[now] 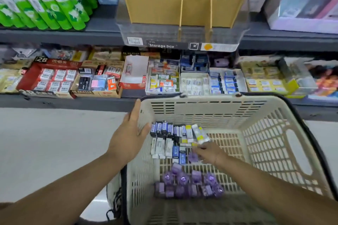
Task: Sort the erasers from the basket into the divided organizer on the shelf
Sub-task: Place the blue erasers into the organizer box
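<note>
A cream plastic basket [274, 144] sits in front of me with erasers on its floor. Blue and white sleeved erasers [170, 140] lie at the far end, and several purple erasers [188, 184] cluster near me. My left hand [131, 133] lies flat with straight fingers against the basket's left rim. My right hand [206, 152] is down inside the basket, its fingers curled round a purple eraser [193, 157]. A clear divided organizer [182, 14] with tan partitions stands on the upper shelf, labelled "Storage box"; its compartments look bare.
Green tubes [45, 0] fill the upper shelf at left, boxed goods [307, 0] at right. The lower shelf [73, 102] holds many open cartons of erasers. Pale floor [54, 142] stretches to the left of the basket.
</note>
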Available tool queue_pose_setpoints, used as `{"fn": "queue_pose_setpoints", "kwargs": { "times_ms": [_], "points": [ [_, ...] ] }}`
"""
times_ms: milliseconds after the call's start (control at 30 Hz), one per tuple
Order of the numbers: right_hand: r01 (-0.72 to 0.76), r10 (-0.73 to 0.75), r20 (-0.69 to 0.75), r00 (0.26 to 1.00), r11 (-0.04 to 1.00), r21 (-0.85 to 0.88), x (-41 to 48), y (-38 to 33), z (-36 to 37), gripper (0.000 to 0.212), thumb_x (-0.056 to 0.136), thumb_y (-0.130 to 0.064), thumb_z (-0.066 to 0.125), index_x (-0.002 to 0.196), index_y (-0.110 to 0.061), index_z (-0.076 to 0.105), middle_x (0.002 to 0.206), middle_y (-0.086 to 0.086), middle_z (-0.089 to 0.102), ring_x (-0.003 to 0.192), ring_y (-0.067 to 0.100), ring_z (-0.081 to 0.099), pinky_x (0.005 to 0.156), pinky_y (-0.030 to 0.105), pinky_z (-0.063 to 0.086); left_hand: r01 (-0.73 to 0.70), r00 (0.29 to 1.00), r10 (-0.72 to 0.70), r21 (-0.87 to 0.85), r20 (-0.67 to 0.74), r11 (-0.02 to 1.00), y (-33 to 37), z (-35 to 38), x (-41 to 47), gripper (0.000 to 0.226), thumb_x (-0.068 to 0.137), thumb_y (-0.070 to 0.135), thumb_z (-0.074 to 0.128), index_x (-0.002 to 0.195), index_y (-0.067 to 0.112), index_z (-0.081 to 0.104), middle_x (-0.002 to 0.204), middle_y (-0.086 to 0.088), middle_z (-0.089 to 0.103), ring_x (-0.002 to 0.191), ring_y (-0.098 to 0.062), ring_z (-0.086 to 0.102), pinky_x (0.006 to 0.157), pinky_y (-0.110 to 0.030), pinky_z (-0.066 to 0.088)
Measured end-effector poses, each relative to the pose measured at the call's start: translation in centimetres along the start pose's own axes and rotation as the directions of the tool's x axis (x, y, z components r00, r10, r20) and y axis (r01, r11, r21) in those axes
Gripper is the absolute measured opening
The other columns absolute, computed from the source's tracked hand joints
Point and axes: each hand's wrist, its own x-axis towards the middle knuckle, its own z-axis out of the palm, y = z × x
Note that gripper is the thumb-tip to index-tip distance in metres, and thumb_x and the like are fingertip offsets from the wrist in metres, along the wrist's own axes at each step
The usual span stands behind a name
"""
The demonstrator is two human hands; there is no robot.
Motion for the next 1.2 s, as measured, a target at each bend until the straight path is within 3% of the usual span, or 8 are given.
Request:
{"fn": "queue_pose_setpoints", "kwargs": {
  "times_ms": [133,233,433,500,633,700,800,1200],
  "points": [
    [0.062,-0.063,-0.038,0.997,0.998,-0.015,0.5,-0.8,3.8,0.033,0.087,-0.016,0.065,0.116,-0.001,0.063,0.118,0.014,0.064,0.107,0.025,0.062,0.103,0.034,0.043,0.005,0.993,-0.005,0.003,-0.119,1.000,0.0,0.6,0.0,0.071,0.097,0.045,0.041,0.152,0.038,-0.004,0.147,0.000,0.039,0.112,-0.023,0.056,0.081,-0.028,0.040],
    [0.127,-0.147,-0.044,0.988,0.945,-0.301,0.6,-1.2,4.6,0.046,0.087,-0.015,0.065,0.131,-0.009,0.054,0.133,0.007,0.048,0.118,0.022,0.053,0.103,0.023,0.036,0.005,0.993,-0.006,-0.006,-0.117,1.000,-0.1,0.7,0.0,0.070,0.098,0.045,0.041,0.152,0.038,-0.002,0.144,-0.003,0.043,0.115,-0.026,0.054,0.081,-0.027,0.037],
    [-0.064,-0.008,-0.101,0.995,0.729,-0.682,0.1,-0.1,4.5,0.034,0.094,-0.040,0.052,0.097,-0.010,0.066,0.097,0.003,0.068,0.088,0.019,0.066,0.076,0.030,0.055,-0.011,0.993,0.008,-0.027,-0.118,1.000,-0.4,0.8,0.1,0.070,0.098,0.043,0.042,0.152,0.038,-0.002,0.146,-0.002,0.042,0.113,-0.023,0.056,0.080,-0.022,0.035],
    [-0.036,-0.026,-0.091,0.996,0.785,-0.619,0.3,-0.4,4.8,0.034,0.094,-0.041,0.052,0.090,-0.011,0.065,0.086,0.004,0.068,0.078,0.018,0.064,0.070,0.027,0.054,-0.022,0.993,0.018,-0.029,-0.120,0.999,-0.5,0.9,0.1,0.070,0.098,0.043,0.042,0.152,0.037,-0.001,0.147,-0.003,0.041,0.108,-0.022,0.059,0.079,-0.023,0.037],
    [-0.153,0.135,-0.124,0.983,0.977,-0.148,1.9,-0.9,6.9,0.035,0.087,-0.040,0.065,0.087,-0.005,0.059,0.072,0.005,0.059,0.063,0.017,0.057,0.052,0.023,0.040,-0.027,0.992,0.023,-0.034,-0.122,0.999,-0.5,0.8,0.1,0.070,0.098,0.043,0.042,0.152,0.037,-0.001,0.143,-0.005,0.045,0.097,-0.021,0.062,0.076,-0.025,0.040],
    [-0.247,0.250,-0.188,0.950,0.968,0.041,2.3,-1.3,8.5,0.055,0.078,-0.042,0.074,0.110,-0.002,0.055,0.098,0.012,0.063,0.087,0.025,0.063,0.057,0.028,0.047,-0.033,0.992,0.029,-0.032,-0.125,0.999,-0.5,0.8,0.1,0.069,0.098,0.043,0.042,0.152,0.037,-0.001,0.141,-0.006,0.047,0.095,-0.021,0.062,0.075,-0.026,0.041],
    [-0.293,0.282,-0.294,0.913,0.956,0.005,2.4,-1.7,10.3,0.082,0.070,-0.044,0.080,0.128,-0.004,0.039,0.132,0.013,0.046,0.119,0.032,0.051,0.090,0.040,0.050,-0.036,0.991,0.032,-0.032,-0.128,0.999,-0.4,0.8,0.1,0.069,0.098,0.043,0.042,0.152,0.037,-0.001,0.140,-0.007,0.048,0.097,-0.021,0.061,0.075,-0.026,0.041],
    [-0.279,0.211,-0.313,0.926,0.942,-0.187,1.9,-0.3,8.6,0.064,0.077,-0.031,0.075,0.125,-0.008,0.039,0.132,0.011,0.039,0.108,0.031,0.056,0.077,0.037,0.050,-0.047,0.991,0.041,-0.041,-0.131,0.998,-0.5,0.7,0.0,0.069,0.099,0.042,0.042,0.152,0.037,0.000,0.139,-0.003,0.050,0.106,-0.020,0.058,0.080,-0.025,0.041]
  ]
}}
